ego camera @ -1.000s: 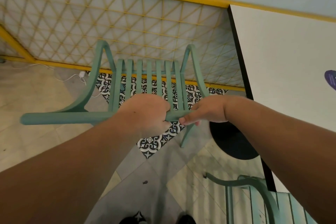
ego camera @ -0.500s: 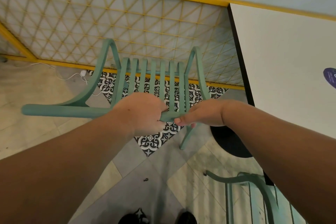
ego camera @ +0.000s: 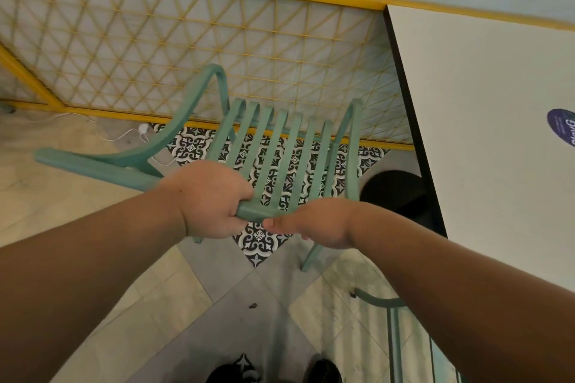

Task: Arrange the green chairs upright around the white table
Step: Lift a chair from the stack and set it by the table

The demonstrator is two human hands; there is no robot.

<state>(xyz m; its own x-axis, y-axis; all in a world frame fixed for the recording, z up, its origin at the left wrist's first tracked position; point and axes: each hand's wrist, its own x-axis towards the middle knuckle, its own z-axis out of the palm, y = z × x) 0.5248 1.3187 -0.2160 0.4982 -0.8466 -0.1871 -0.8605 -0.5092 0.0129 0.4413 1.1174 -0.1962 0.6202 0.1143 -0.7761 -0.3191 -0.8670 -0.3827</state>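
A green slatted chair (ego camera: 280, 152) is tilted in front of me, its back rail toward me and a leg touching the floor below my right wrist. My left hand (ego camera: 211, 199) is closed around the back rail. Just right of it, my right hand (ego camera: 314, 222) grips the same rail. The white table (ego camera: 485, 121) with a dark edge fills the right side, its black round base (ego camera: 395, 193) beside the chair. A second green chair (ego camera: 395, 336) shows partly at the bottom right, behind my right forearm.
A yellow lattice fence (ego camera: 186, 40) runs behind the chair. A white cable and plug (ego camera: 141, 129) lie on the floor at the left. A purple round sticker (ego camera: 563, 130) sits on the table. My dark shoes (ego camera: 273, 371) stand on the tiled floor.
The chair has swung to the right, toward the table, and tilted a little, with both hands still holding its back rail.
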